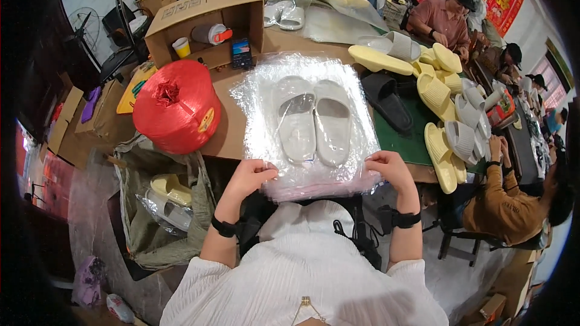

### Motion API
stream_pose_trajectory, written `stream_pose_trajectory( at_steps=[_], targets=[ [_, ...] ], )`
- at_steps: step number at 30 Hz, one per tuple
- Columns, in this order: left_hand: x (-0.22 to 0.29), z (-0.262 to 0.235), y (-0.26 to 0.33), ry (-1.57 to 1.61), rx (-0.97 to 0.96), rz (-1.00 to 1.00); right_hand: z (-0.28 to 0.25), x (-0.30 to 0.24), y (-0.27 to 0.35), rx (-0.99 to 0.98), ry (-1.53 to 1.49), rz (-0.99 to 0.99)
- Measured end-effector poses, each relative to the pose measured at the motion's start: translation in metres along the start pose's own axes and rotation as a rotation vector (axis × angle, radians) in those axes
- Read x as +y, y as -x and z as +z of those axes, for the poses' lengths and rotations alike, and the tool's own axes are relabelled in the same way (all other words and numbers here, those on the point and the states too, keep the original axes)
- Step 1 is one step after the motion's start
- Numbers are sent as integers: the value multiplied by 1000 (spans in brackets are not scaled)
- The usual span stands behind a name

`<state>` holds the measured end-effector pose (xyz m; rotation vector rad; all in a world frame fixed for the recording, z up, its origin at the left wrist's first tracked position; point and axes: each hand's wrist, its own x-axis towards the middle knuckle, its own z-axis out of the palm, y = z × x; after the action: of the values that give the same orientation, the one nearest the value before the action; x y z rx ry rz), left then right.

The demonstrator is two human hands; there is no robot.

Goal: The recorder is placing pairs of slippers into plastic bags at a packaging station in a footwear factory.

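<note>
A pair of pale grey slide slippers (297, 122) lies side by side inside a clear plastic bag (356, 145), on top of a stack of such bags at the table's near edge. My left hand (254, 176) pinches the bag's near left corner between thumb and fingers. At the near right corner, my right hand (389, 168) grips the same bag in a like pinch. Both wrists wear black bands. Just right of the bags rests a black slide slipper (388, 101), with yellow slippers (440, 156) and more grey ones (464, 139) heaped beyond it.
A big red roll of plastic twine (176, 107) stands left of the bags. Behind it, an open cardboard box (208, 15) holds a yellow cup, a bottle and a phone. A sack (139, 223) with bagged slippers sits lower left. Several people work along the right and far side.
</note>
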<state>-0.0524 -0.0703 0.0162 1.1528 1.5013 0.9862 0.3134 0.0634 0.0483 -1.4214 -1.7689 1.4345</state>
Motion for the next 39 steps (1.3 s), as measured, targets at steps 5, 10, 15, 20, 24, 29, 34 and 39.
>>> stream_pose_trajectory(
  at_steps=[5,10,15,20,24,29,34,39],
  targets=[
    [8,-9,2,42,-11,-33,-12,7,3,-9,-79,-97],
    [11,-2,1,223,57,82,2,-26,14,184,-167,-69],
    [10,17,-8,166,296,538,23,-5,-2,357,-449,-452],
    [0,30,-7,-3,317,732,45,19,-5,331,-1063,-466],
    [-26,47,-12,130,259,624,65,20,-8,396,-713,-117],
    [-25,51,-20,298,245,317,77,23,-12,448,-401,-165],
    [-2,57,-25,622,251,151,82,25,-14,428,-309,-198],
    [22,78,-22,568,262,160,82,10,0,351,-561,-221]
  ],
)
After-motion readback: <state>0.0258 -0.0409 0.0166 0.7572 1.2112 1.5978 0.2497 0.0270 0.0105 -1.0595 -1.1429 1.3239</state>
